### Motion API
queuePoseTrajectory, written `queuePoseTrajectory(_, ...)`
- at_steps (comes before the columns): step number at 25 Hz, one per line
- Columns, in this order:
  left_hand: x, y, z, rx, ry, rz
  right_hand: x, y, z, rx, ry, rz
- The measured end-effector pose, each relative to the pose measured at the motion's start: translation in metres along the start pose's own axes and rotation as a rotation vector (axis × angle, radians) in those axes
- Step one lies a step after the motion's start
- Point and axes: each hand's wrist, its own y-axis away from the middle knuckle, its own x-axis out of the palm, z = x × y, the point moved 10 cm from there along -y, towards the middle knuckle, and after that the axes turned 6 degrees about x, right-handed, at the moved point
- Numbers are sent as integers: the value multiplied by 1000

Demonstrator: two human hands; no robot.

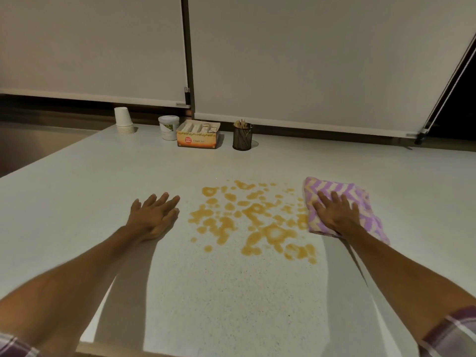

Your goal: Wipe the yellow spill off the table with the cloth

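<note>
Wipe not begun: right hand (336,213) flat on cloth (342,207), grip apart, 3 o'clock of spill (253,219); left hand (152,217) splayed on bench (231,292). Next: sweep toward 9.

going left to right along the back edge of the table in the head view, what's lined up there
stack of white paper cups → white lidded tub → open orange tea box → black mesh holder of wooden sticks

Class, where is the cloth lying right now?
In the head view, the cloth lies flat on the table, right of the yellow spill, touching its edge, under the right hand.
</note>
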Motion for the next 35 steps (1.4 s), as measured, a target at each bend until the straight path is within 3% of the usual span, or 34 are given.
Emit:
queuePoseTrajectory(4,1,-4,9,11,28,-35,4,-13,0,-135,63,19)
queuePoseTrajectory(9,8,-6,17,-120,98,-80,3,-49,-5,28,23,27)
queuePoseTrajectory(13,10,-10,23,-109,85,-48,11,-71,49,13,-25,32)
queuePoseTrajectory(18,9,-8,21,-122,52,-29,20,-82,81,-169,44,51)
queuePoseTrajectory(21,12,-10,21,-120,43,-2,20,-95,89,-80,31,51)
queuePoseTrajectory(24,12,-12,22,-112,43,-6,27,-95,143,-66,-15,63)
queuePoseTrajectory(28,16,-13,24,-103,49,-19,42,-66,218,-257,15,116)
queuePoseTrajectory(31,16,-13,25,-106,62,-39,32,-59,225,-388,83,67)
queuePoseTrajectory(35,13,-11,19,-102,63,-3,36,-72,239,-290,67,80)
